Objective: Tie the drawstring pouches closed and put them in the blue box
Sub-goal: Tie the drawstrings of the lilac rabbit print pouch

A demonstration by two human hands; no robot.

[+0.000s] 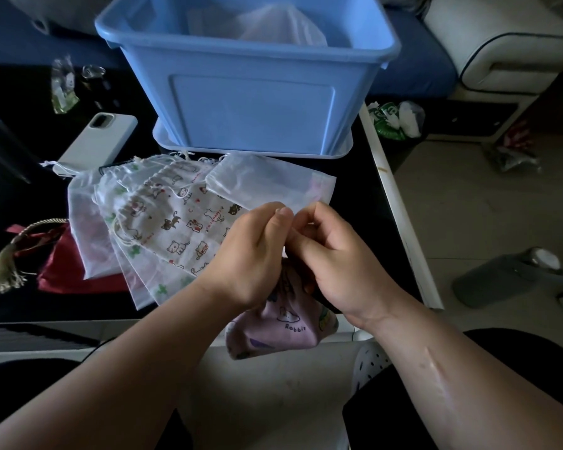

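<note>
Black table [368, 228], blue box [251, 102] on its lid [176, 141], white phone [98, 141], fanned drawstring pouches [176, 222], red tasselled pouch [69, 274]

"Rabbit" printed on pink pouch [283, 329]; other print unreadable.

Dim light; black table [20, 306], white sofa [501, 43], beige floor [468, 206].

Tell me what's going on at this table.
A person's left hand and right hand pinch at the top of a pink printed fabric pouch, apparently tying its drawstring. A fan of white and cat-print drawstring pouches lies on the black table before the blue plastic box, which holds a sheer white pouch.
</note>
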